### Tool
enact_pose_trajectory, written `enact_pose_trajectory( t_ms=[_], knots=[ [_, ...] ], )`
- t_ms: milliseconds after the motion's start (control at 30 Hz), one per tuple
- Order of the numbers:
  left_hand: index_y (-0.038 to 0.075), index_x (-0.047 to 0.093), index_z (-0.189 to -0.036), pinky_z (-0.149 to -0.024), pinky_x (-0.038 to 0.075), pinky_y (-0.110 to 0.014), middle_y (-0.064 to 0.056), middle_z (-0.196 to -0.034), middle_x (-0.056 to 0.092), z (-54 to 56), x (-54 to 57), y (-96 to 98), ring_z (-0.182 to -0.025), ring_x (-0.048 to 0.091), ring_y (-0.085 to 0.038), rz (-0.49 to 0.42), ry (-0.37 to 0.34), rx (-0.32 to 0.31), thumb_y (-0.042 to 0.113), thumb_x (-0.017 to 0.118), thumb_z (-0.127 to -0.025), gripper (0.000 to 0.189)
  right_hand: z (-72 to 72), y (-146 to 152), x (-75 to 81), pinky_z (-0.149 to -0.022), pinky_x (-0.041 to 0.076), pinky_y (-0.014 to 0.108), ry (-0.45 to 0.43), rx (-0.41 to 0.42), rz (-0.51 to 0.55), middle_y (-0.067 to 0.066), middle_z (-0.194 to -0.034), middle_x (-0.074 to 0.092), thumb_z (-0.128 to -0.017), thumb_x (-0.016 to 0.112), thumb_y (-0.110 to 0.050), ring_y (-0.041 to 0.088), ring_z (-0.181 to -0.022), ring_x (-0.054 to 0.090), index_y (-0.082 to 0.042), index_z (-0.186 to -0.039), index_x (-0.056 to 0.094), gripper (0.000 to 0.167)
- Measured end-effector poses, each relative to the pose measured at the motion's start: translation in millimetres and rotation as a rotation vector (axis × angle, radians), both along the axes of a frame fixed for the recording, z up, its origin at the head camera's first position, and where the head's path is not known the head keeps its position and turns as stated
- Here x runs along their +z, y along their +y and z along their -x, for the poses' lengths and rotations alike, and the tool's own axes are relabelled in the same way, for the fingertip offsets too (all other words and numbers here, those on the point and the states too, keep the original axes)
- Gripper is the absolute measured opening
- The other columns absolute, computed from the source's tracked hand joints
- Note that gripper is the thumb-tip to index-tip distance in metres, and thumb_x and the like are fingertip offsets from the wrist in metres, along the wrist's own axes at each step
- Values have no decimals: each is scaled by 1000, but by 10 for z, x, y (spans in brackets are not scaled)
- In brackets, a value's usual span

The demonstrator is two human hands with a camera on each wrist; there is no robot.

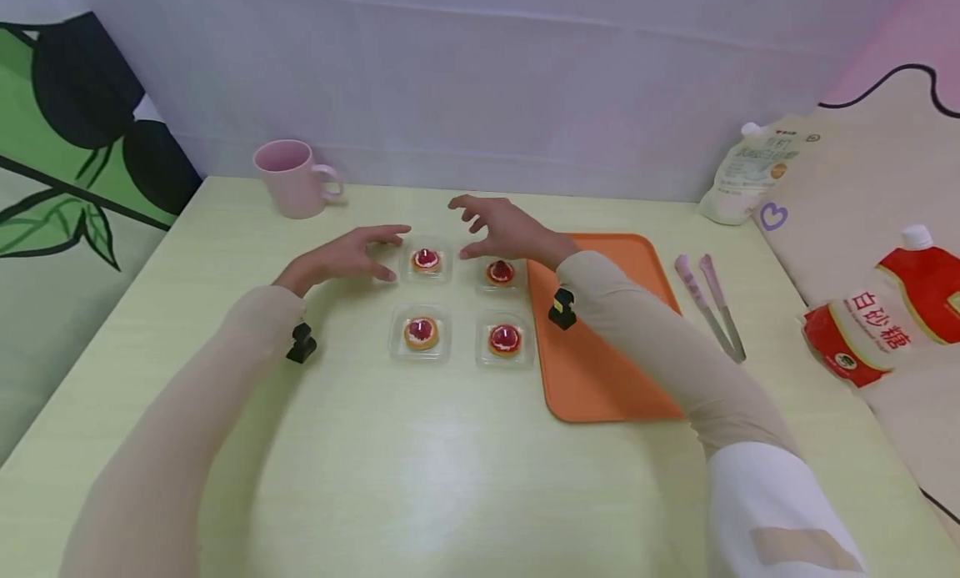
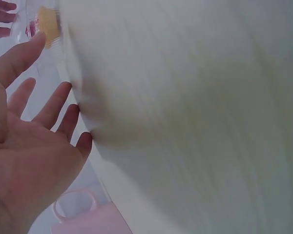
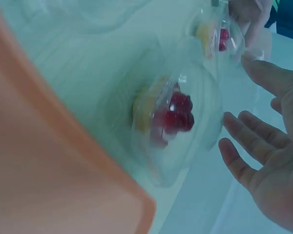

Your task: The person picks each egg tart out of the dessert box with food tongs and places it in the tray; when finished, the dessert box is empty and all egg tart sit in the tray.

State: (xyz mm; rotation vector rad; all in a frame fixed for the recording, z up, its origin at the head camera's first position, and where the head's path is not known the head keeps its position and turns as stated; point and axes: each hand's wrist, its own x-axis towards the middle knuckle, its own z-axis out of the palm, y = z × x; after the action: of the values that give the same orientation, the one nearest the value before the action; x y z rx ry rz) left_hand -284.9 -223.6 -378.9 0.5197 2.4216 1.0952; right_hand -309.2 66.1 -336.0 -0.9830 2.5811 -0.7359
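Two rows of small fruit tarts in clear plastic boxes stand in the middle of the table. My left hand [image 1: 341, 257], fingers spread and holding nothing, is beside the back left boxed tart [image 1: 426, 261]. In the left wrist view its thumb overlaps that box's edge. Over the back right boxed tart [image 1: 500, 272] my right hand [image 1: 506, 228] reaches in from the right, its fingers loosely bent and nothing between them. The right wrist view shows this tart's red berries [image 3: 178, 114] under a domed lid. Nearer me sit the front left tart [image 1: 421, 334] and front right tart [image 1: 505, 339].
An orange tray [image 1: 592, 378] lies right of the boxes, partly under my right forearm. A pink mug [image 1: 288, 182] stands at the back left. Two pink-handled utensils [image 1: 712, 303], a white pouch [image 1: 750, 178] and a red-and-white sugar bag [image 1: 877, 311] are on the right.
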Motion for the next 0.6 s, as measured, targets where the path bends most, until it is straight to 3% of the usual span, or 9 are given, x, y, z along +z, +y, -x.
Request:
enact_pose_trajectory(
  t_ms=[267, 600],
  knots=[
    [10, 30, -156, -119, 9, -64, -30, -152, 37, 6, -13, 42, -149, 20, -46, 55, 58, -28, 9, 77, -83, 87, 8, -273, -67, -106, 46, 40, -4, 69, -90, 14, -143, 54, -86, 80, -25, 30, -129, 55, -12, -146, 46, 70],
    [12, 38, -154, -113, 14, -69, -27, -150, 43, 15, -38, 94, -142, 27, -47, 174, 146, 3, 22, 84, -79, 89, -39, -414, -81, -112, 40, 42, -8, 101, -151, 13, -144, 53, -86, 80, -29, 29, -136, 47, -11, -145, 48, 70]
  ],
)
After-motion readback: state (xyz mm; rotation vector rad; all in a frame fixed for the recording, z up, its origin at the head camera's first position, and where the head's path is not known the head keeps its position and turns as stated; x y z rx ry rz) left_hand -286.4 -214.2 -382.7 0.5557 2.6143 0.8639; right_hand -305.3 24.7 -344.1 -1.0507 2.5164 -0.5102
